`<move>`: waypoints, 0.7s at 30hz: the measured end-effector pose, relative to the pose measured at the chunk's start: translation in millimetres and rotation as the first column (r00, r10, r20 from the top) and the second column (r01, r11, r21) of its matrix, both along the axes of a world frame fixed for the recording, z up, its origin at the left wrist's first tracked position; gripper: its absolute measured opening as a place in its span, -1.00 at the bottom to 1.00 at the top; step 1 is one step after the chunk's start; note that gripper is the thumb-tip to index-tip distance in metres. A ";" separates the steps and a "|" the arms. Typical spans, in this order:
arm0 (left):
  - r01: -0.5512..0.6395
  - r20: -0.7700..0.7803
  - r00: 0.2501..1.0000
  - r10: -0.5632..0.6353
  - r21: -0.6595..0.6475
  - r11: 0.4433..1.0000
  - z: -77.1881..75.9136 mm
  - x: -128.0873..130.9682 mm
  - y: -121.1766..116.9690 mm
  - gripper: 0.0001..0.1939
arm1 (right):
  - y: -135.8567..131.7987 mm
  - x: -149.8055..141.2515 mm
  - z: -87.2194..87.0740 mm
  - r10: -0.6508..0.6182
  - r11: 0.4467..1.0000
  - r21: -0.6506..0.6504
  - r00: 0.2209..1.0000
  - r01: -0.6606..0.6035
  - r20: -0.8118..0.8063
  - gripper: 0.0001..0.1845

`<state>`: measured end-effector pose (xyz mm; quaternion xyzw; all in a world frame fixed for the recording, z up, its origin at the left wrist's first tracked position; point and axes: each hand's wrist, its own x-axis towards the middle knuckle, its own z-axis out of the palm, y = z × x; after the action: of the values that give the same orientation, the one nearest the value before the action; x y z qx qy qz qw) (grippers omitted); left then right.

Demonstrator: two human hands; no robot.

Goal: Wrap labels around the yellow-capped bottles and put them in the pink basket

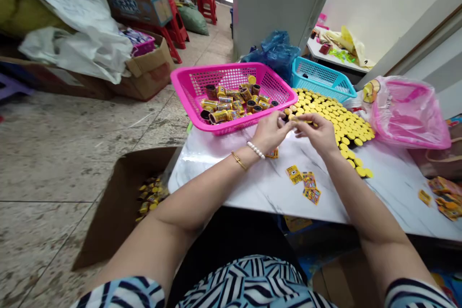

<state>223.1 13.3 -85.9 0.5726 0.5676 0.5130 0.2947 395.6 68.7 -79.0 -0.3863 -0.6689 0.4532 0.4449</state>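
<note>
My left hand [270, 131] and my right hand [319, 134] meet at the fingertips above the white table. Pinched between them is a small yellow piece [293, 118], mostly covered by the fingers, so its exact kind is unclear. Just beyond my hands stand many small tubs with yellow caps [337, 115], packed close together. To the left, a pink basket [187, 94] holds small tubs wrapped in yellow printed labels [225, 101], some showing dark ends. Several loose printed labels [309, 180] lie on the table between my forearms.
A blue basket [325, 82] and blue plastic bag [276, 50] stand behind. At right are a pink basin lined with clear plastic [411, 110] and a label pile [447, 197]. Left below the table edge, an open carton [108, 221] contains yellow-capped tubs.
</note>
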 end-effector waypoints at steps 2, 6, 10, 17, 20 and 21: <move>-0.124 -0.249 0.951 0.184 0.238 0.963 11.4 -13.2 -5.5 -0.64 | 25.2 -28.6 15.3 -0.023 0.995 0.094 0.999 0.025 -0.023 -0.58; -0.255 -0.587 0.702 0.403 0.320 0.912 19.1 -41.5 -29.5 -0.66 | 69.4 -67.5 34.6 0.109 0.984 0.144 0.994 -0.108 0.001 -0.38; -0.297 -0.807 0.505 0.305 0.170 0.940 6.0 -67.2 -44.3 -0.66 | 55.0 -34.3 43.6 0.078 0.949 0.298 0.992 -0.104 0.097 -0.43; -0.197 -0.857 0.400 0.324 0.265 0.944 -7.5 -67.4 -44.9 -0.69 | -81.9 130.0 27.8 -0.499 0.797 0.500 0.835 0.337 0.232 -0.76; -0.172 -0.846 0.392 0.360 0.317 0.933 -14.5 -72.5 -53.2 -0.66 | -130.4 180.1 4.1 -0.714 0.664 0.503 0.668 0.553 0.209 -0.78; -0.159 -0.843 0.392 0.369 0.333 0.929 -16.3 -75.3 -56.5 -0.63 | -141.8 190.4 -3.8 -0.741 0.647 0.490 0.634 0.584 0.222 -0.79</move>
<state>147.8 -43.2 -102.2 0.6840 0.6658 0.2260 -0.1944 586.0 -73.1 -82.7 -0.6009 -0.6243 0.0271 0.4984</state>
